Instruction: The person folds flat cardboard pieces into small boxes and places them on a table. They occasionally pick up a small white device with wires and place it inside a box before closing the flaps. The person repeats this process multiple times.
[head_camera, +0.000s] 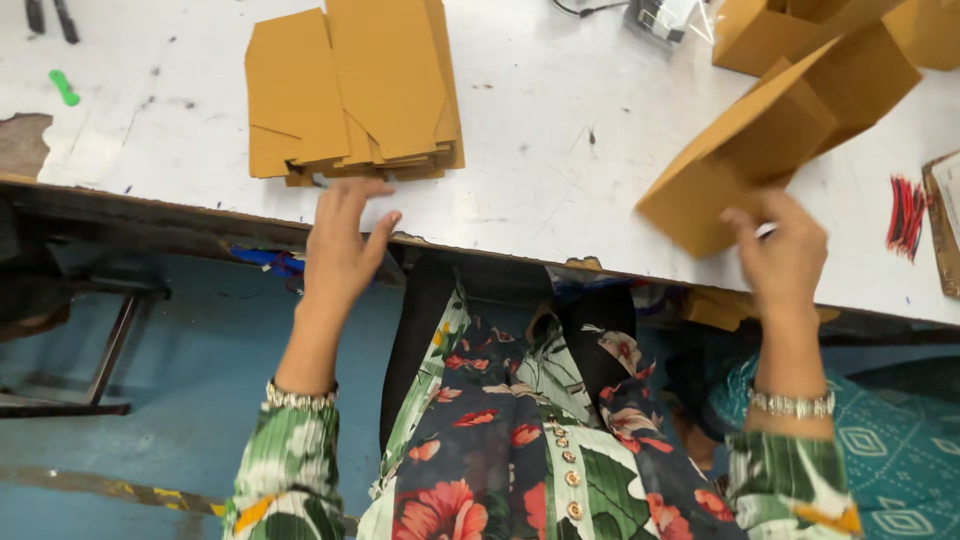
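Observation:
A stack of flat brown cardboard blanks (360, 90) lies on the white table (560, 130), near its front edge. My left hand (340, 245) is just below that stack at the table edge, fingers spread, holding nothing. My right hand (785, 255) grips the lower corner of a partly folded brown cardboard box (760, 140), which tilts up and to the right above the table.
More folded brown boxes (770, 30) stand at the back right. Red and black wires (907, 215) lie at the right edge beside a brown board (945, 215). A green marker (64, 87) lies at the far left. A metal frame (110, 350) stands on the blue floor below.

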